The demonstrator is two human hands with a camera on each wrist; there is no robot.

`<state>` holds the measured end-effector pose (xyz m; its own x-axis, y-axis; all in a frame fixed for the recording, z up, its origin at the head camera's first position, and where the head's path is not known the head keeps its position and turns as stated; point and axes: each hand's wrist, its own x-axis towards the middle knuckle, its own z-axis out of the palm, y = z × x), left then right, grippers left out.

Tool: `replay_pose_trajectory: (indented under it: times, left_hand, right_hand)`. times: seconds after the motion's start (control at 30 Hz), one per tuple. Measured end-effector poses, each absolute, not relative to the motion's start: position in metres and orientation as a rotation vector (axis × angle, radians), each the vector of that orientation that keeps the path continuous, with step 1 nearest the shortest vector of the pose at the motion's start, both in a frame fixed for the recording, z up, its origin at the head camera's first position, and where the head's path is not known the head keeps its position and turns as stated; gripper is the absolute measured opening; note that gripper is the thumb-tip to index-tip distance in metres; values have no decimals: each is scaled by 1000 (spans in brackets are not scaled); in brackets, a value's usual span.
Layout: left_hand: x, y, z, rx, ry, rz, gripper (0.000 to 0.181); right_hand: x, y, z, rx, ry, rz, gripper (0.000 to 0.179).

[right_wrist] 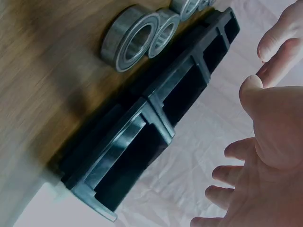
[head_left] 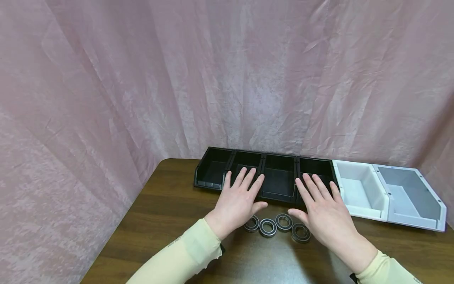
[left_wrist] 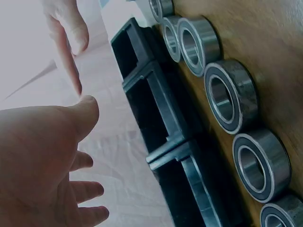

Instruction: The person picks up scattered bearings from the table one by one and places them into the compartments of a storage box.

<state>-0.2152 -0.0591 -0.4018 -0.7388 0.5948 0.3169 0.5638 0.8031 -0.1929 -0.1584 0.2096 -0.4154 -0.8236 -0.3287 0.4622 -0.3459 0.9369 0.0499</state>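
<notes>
Both hands are held out flat, palms down, with fingers spread and nothing in them. My left hand (head_left: 238,203) overlaps the front of the black bins (head_left: 278,183) in the head view. To its right, my right hand (head_left: 326,215) covers part of the rightmost black bin (head_left: 317,165). Several steel ball bearings (head_left: 267,235) lie in a loose row on the table below and between the two thumbs. Up close in the left wrist view, the bearings (left_wrist: 246,94) show dark seals and shiny outer rings. The left hand hides part of the row in the head view.
A white bin (head_left: 360,191) and a light grey bin (head_left: 408,197) continue the row on the right. Behind the bins hangs a pink curtain (head_left: 248,79). The brown wooden table (head_left: 156,213) has its left edge in front of the curtain.
</notes>
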Motion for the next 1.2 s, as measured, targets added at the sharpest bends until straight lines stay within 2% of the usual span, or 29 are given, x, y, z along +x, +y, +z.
replay_pose_trajectory:
  times: [0.63,1.2]
  left_hand:
    - [-263,-70,-408,-696,-2876,104,78]
    - [-281,-77,-415,-658,-2939,107,77]
  right_hand:
    - [-176,257,-425,276,-2782,113,88]
    - [-185,280,-429,219,-2880,101,90]
